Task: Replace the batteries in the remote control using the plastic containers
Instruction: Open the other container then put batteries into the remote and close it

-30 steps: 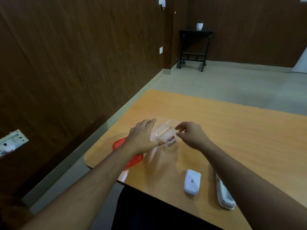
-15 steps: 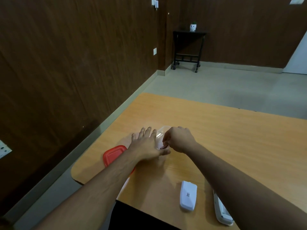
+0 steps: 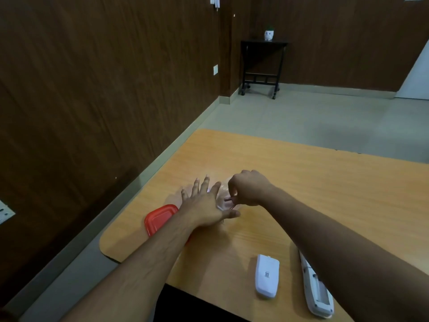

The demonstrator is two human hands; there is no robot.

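I see the clear plastic container (image 3: 222, 198) on the wooden table (image 3: 301, 182), near its left end, mostly hidden behind my two hands; its walls are only faint glints. My left hand (image 3: 204, 205) lies flat against its near side, fingers straight and spread, thumb stretched along the table under it. My right hand (image 3: 249, 188) hangs over the container with fingers curled, pinching a small reddish battery (image 3: 228, 199) at the rim — I cannot tell whether the battery is inside or just above.

The red lid (image 3: 160, 218) lies on the table just left of my left wrist, partly under the forearm. Nearer me, the white battery cover (image 3: 267, 276) lies flat, and the remote control (image 3: 316, 291) lies beside it to the right, its upper part hidden by my right forearm. Far off, a dark side table (image 3: 263, 66) carries a small white pot (image 3: 269, 35).

Compared with a second ago, my right hand has closed down over the container, which showed plainly then, and my left hand has flattened out — the view has swung slightly too.
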